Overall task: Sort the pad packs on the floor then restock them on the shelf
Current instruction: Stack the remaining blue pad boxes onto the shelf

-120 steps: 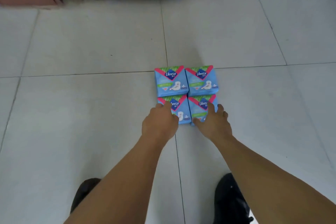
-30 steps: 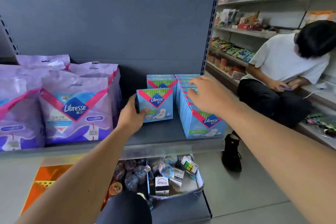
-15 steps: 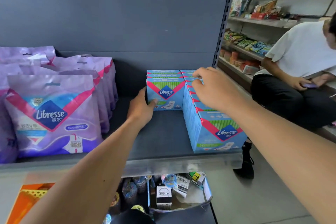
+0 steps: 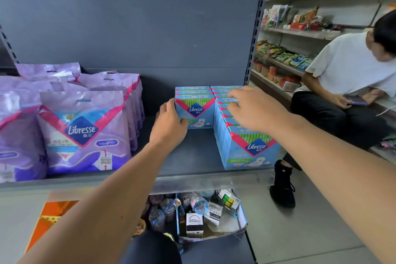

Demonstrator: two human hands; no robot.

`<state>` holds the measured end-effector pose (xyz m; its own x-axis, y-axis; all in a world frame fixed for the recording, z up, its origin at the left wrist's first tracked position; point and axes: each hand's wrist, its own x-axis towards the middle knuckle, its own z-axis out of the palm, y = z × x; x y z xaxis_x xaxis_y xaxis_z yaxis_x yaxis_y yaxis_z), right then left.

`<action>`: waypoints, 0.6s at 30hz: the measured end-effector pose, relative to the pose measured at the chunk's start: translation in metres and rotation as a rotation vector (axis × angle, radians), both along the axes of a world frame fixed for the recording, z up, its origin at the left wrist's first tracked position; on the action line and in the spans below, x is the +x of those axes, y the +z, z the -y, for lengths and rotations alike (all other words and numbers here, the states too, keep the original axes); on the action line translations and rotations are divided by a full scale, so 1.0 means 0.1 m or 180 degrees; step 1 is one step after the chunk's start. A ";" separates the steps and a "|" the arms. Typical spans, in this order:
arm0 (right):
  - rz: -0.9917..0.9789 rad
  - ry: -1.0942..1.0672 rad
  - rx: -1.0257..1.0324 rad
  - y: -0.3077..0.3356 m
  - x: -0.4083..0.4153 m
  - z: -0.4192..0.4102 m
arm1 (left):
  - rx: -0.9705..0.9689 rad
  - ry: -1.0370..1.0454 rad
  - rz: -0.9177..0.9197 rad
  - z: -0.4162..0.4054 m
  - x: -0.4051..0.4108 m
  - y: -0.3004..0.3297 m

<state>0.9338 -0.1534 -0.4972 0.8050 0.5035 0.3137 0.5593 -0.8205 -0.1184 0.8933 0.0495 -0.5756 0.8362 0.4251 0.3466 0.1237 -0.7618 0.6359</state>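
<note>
Now that the floor is behind me and the grey shelf fills my view, the sorting half of the job looks done and I am into the restocking. A second ago the blue pack in my left hand stood well forward on the board; it has since slid back against the short left row of blue pad packs, so that row has gained one. Beside it, touching, runs the longer right row, which reaches nearly to the shelf's front lip. To the left, apart from both rows, stand the purple pad bags, unmoved.

My left hand is closed around the lower left corner of the front pack, thumb on its face and fingers round the side, pressing it home. My right hand lies spread on the tops of the right row, fingers loose and gripping nothing, steadying the packs.

I judge the left row remains shorter than the right, so more packs could go in front of this one.
</note>
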 end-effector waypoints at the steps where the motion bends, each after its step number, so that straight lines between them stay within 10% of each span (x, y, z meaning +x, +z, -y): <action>1: 0.0026 -0.0004 -0.0048 0.03 -0.15 0.08 | 0.0259 -0.0010 0.0044 0.07 -0.14 0.07; 18: -0.0006 -0.0958 -0.0096 0.00 -1.67 1.94 | 0.1630 -0.1707 0.0270 2.25 -1.24 0.80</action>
